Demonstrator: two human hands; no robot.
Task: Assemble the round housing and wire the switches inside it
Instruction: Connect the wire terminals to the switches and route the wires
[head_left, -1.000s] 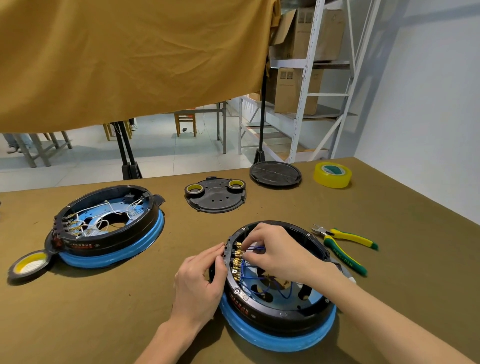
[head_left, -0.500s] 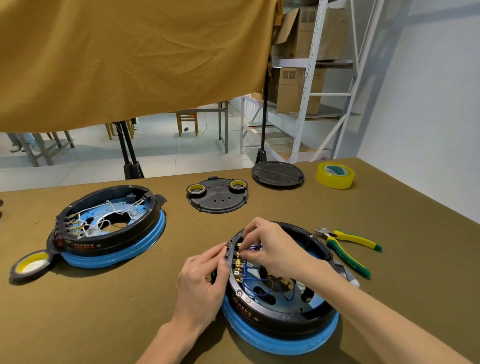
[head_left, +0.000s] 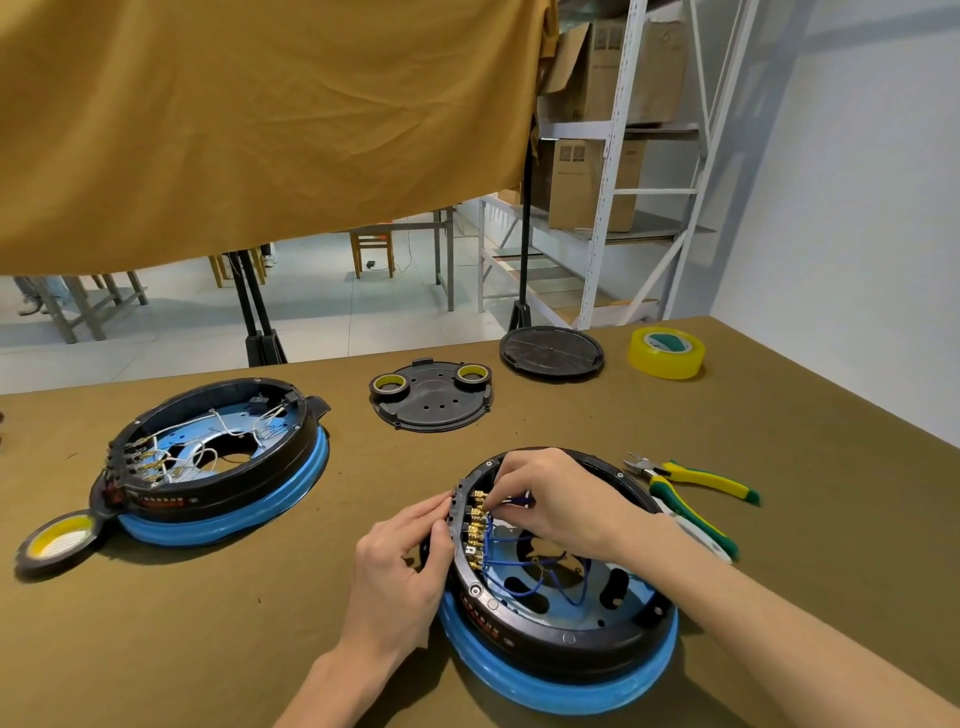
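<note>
A: Where are the fingers (head_left: 434, 512)?
B: The left hand (head_left: 402, 564) has its fingers curled against the outer rim of the near round black housing on a blue ring (head_left: 561, 649), by the row of brass switch terminals (head_left: 475, 530). The right hand (head_left: 558, 499) reaches inside and pinches a blue wire (head_left: 514, 501) at the top terminal.
A: And across the bench (head_left: 260, 623), from the left?
B: A black tape roll with a yellow core (head_left: 54, 540) touches a second black housing with white wires (head_left: 218, 467). Farther on lie a black plate carrying two small tape rolls (head_left: 431, 397), a round black lid (head_left: 550, 351), a yellow tape roll (head_left: 667, 353) and green-and-yellow pliers (head_left: 696, 488) just beside the near housing.
</note>
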